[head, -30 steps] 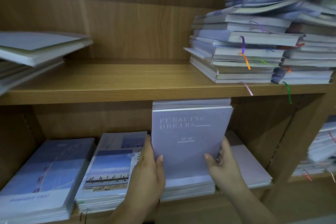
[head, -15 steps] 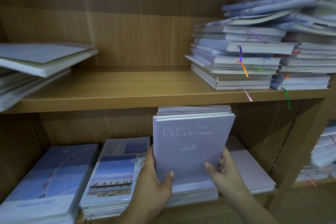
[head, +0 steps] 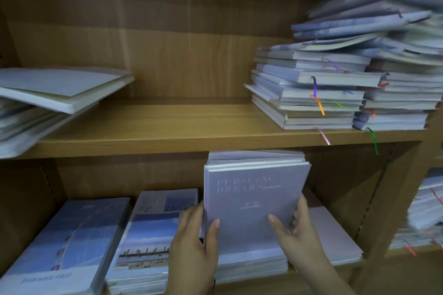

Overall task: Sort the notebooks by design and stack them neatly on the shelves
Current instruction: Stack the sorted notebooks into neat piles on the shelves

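Observation:
Both hands hold a small bundle of lilac notebooks (head: 251, 199) upright in the lower shelf; the front cover reads "PURSUING DREAMS". My left hand (head: 195, 244) grips the bundle's left edge with the thumb on the cover. My right hand (head: 296, 237) holds its right edge. The bundle's lower edge rests on a flat stack of lilac notebooks (head: 254, 263). A thinner lilac pile (head: 335, 239) lies to the right of it. Left of my hands lie a stack with a pier photo cover (head: 148, 242) and a blue sky-cover stack (head: 64, 246).
On the upper shelf board (head: 179, 127), a tall untidy heap of mixed notebooks with coloured ribbon markers (head: 335, 84) fills the right side, and a slanting pile (head: 48, 93) leans at the left. A wooden upright (head: 393, 203) bounds the lower compartment; more stacks (head: 426, 211) lie beyond it.
The view has tilted so the shelves sit lower in frame. The lilac bundle has stayed upright between both hands, tilted slightly to the right, and my left thumb has slid further onto its cover.

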